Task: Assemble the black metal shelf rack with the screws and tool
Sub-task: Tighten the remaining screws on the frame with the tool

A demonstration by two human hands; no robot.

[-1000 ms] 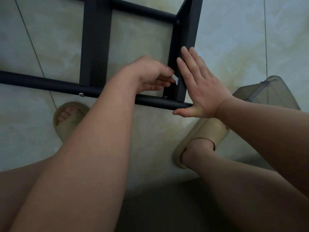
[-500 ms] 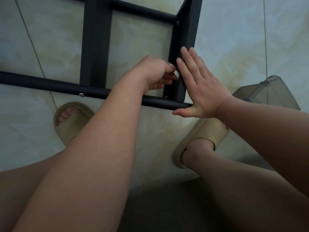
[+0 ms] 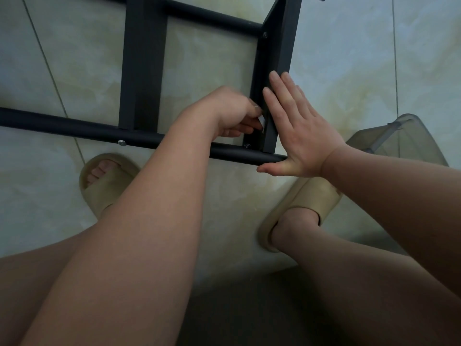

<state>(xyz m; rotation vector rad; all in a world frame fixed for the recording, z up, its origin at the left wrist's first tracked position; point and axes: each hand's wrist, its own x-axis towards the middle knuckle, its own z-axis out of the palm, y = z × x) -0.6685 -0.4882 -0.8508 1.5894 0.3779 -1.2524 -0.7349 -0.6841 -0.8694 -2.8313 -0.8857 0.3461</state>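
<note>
Black metal shelf rack (image 3: 144,71) on tiled floor (image 3: 349,71); left hand (image 3: 232,113) grip pinching small silver tool (image 3: 261,120); right hand (image 3: 299,131) grip spread flat, pressing rack upright.

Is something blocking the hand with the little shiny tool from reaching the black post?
Nothing visible does. The left hand holds the tool at the post's inner face. The right hand lies flat on the outer side, not between them.

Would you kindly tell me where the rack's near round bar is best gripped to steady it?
On the near round bar, probably the bare stretch left of the silver screw, from above, in a wrap-around grip: it is slim and round, and the left hand, pinching a small silvery tool, and flat right hand crowd its right end.
</note>
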